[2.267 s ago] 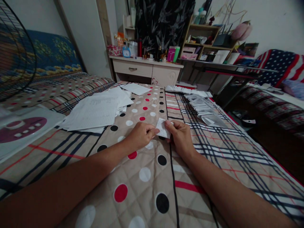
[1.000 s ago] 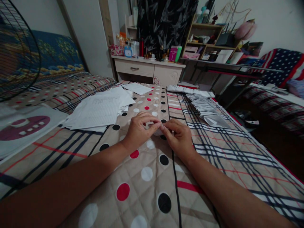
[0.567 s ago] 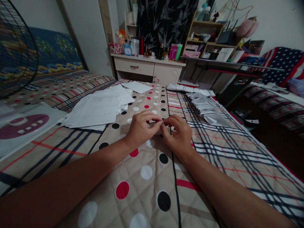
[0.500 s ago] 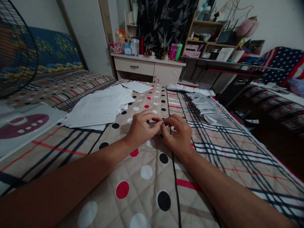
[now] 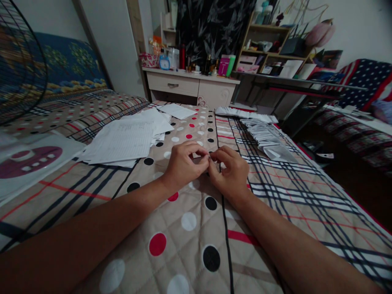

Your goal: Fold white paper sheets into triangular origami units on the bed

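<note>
My left hand [image 5: 183,163] and my right hand [image 5: 230,171] meet over the quilted bed cover [image 5: 190,228], fingertips pinched together at the middle. Both are curled shut on a small white paper piece [image 5: 196,155], almost wholly hidden under the fingers. To the left lies a loose stack of white printed sheets [image 5: 122,141]. To the right runs a fanned row of small folded white pieces [image 5: 260,132], ending in a grey packet [image 5: 278,153].
A fan grille [image 5: 18,69] and a white plastic sheet with a maroon print [image 5: 27,159] sit at the left. A cluttered dresser [image 5: 190,85] and shelves [image 5: 266,49] stand beyond the bed. A second bed with a flag blanket [image 5: 364,81] is at the right.
The small white paper was held flat and visible between both hands; the fingers have since closed over it and drawn together, so it is nearly hidden now.
</note>
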Demonstrator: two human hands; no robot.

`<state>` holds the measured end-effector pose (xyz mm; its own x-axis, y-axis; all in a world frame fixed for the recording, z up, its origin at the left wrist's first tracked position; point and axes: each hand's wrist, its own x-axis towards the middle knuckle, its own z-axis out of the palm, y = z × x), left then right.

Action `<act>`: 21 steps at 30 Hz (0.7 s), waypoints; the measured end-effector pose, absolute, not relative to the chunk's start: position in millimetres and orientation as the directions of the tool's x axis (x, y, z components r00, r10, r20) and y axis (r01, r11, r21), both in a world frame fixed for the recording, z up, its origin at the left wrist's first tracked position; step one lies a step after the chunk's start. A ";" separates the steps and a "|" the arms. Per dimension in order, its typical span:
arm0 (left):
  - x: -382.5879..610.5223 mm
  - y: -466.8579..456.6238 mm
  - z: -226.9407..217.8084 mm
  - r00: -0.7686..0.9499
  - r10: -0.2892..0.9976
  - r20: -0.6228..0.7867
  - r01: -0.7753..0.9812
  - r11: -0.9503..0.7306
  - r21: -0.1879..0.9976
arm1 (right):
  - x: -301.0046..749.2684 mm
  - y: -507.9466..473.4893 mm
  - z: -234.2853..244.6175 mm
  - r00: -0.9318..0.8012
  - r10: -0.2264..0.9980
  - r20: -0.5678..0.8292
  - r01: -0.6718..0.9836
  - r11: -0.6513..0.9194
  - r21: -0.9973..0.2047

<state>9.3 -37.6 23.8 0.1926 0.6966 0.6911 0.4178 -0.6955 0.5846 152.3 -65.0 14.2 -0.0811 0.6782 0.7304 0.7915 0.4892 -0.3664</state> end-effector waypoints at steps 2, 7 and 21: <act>9.1 -37.3 23.8 0.194 0.693 0.695 0.418 -0.699 0.580 | 153.0 -64.6 13.9 -0.089 0.670 0.737 0.797 0.491 -0.351; 7.9 -36.2 24.7 0.206 0.694 0.689 0.431 -0.697 0.573 | 154.4 -63.9 14.2 -0.105 0.665 0.740 0.809 0.490 -0.325; -5.8 -23.5 19.7 0.096 0.715 0.692 0.478 -0.643 0.598 | 166.2 -60.2 13.1 -0.133 0.657 0.742 0.775 0.536 -0.336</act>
<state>-5.8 -23.5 19.7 0.0958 0.7151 0.6925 0.4775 -0.6434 0.5983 166.2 -60.2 13.1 -0.1330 0.6571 0.7420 0.7745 0.5360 -0.3358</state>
